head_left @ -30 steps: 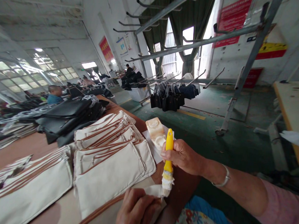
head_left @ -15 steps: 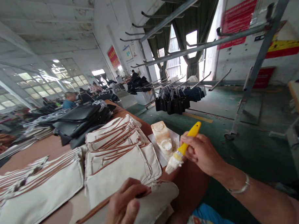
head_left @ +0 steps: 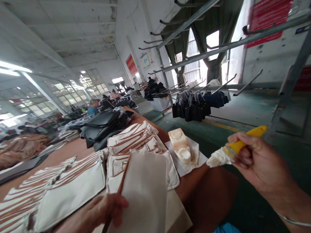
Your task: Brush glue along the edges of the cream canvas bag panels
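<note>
Left hand point(head_left: 105, 207), 7 o'clock: pinching one pale panel point(head_left: 144, 191). Right hand point(head_left: 259, 164), 4 o'clock: closed round one yellow brush point(head_left: 238, 146).

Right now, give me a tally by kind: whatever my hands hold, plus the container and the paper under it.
Brush, in the right hand: 1
Pale piece, in the left hand: 1
Container: 1
Paper: 1
Total: 4
</note>
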Demonstrator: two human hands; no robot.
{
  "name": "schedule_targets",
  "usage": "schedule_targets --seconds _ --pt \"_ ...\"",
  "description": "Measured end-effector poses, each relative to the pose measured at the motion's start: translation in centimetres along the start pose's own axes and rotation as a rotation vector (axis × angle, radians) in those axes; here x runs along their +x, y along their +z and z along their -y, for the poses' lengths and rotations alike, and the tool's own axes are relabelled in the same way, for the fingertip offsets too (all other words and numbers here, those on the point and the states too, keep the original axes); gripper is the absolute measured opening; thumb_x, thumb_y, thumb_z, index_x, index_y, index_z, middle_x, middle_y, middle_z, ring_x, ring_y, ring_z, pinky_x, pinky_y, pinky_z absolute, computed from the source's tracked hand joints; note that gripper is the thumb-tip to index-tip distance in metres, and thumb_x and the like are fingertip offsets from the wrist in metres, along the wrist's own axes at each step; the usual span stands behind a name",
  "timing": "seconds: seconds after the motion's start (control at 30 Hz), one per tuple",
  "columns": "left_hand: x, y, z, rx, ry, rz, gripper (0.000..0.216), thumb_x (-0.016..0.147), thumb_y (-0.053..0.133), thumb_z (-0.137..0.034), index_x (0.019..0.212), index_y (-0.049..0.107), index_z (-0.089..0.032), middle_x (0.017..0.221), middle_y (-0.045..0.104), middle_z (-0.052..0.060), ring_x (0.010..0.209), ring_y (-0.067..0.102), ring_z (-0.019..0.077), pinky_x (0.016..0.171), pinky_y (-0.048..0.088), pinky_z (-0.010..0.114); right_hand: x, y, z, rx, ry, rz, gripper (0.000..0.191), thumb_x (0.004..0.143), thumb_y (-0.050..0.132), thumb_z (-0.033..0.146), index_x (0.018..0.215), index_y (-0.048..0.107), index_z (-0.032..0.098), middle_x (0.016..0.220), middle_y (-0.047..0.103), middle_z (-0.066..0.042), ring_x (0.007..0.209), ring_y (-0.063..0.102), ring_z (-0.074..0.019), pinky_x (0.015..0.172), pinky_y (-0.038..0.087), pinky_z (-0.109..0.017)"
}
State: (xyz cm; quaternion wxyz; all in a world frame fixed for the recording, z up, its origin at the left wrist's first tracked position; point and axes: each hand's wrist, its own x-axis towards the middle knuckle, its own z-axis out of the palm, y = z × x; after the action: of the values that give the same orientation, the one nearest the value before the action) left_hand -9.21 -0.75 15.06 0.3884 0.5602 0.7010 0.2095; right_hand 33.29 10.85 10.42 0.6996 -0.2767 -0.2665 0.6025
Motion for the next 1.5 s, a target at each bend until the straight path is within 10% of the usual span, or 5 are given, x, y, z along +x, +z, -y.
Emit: schedule_targets --seconds 0.1,0.23,0.5,1.0,1.5 --pt "2.2 2.1 3.3 0.245 -0.105 0.092 0.053 0.083 0.048 -0.067 0.076 0.069 -0.019 0.075 0.07 0.005 0.073 0.065 0.0214 0.068 0.048 0.028 -0.2 -0.3 -2.6 -0.002 0.094 0.014 0.015 0.082 0.071 0.029 0.076 0.067 0.015 0.046 0.035 0.007 0.037 0.025 -0.0051 0.032 0.029 -0.013" --pt "7.6 5.2 7.0 0.445 -0.102 -0.274 0.036 0.086 0.047 -0.051 0.077 0.063 -0.02 0.082 0.067 0.006 0.084 0.063 0.023 0.076 0.043 0.029 -0.7 -0.3 -6.1 0.017 0.187 0.059 0.018 0.082 0.072 0.03 0.075 0.066 0.014 0.044 0.035 0.007 0.036 0.025 -0.0043 0.034 0.028 -0.014" --pt "13.8 8.5 9.8 0.336 -0.225 -0.402 0.042 0.083 0.044 -0.059 0.077 0.059 -0.02 0.072 0.064 0.008 0.071 0.061 0.0263 0.061 0.037 0.031 -1.3 0.0 -10.8 -0.062 0.265 0.104 0.029 0.082 0.075 0.035 0.067 0.06 0.015 0.043 0.037 0.007 0.036 0.029 -0.0049 0.035 0.024 -0.017" --pt "6.9 12.2 3.1 -0.172 0.24 -0.294 0.041 0.076 0.066 -0.058 0.074 0.072 -0.018 0.072 0.047 -0.002 0.065 0.047 0.0131 0.059 0.036 0.022 -0.4 7.3 -14.1 -0.439 0.025 0.486 0.032 0.09 0.06 0.042 0.071 0.055 0.017 0.05 0.038 0.007 0.043 0.032 -0.0091 0.041 0.026 -0.022" --pt "6.0 13.7 2.0 -0.122 0.276 -0.137 0.042 0.075 0.068 -0.06 0.073 0.069 -0.018 0.072 0.044 -0.002 0.066 0.046 0.0131 0.059 0.038 0.022 -0.6 6.9 -12.9 -0.731 -0.24 0.61 0.03 0.092 0.055 0.035 0.066 0.052 0.019 0.059 0.051 0.0 0.056 0.048 -0.0155 0.055 0.039 -0.026"
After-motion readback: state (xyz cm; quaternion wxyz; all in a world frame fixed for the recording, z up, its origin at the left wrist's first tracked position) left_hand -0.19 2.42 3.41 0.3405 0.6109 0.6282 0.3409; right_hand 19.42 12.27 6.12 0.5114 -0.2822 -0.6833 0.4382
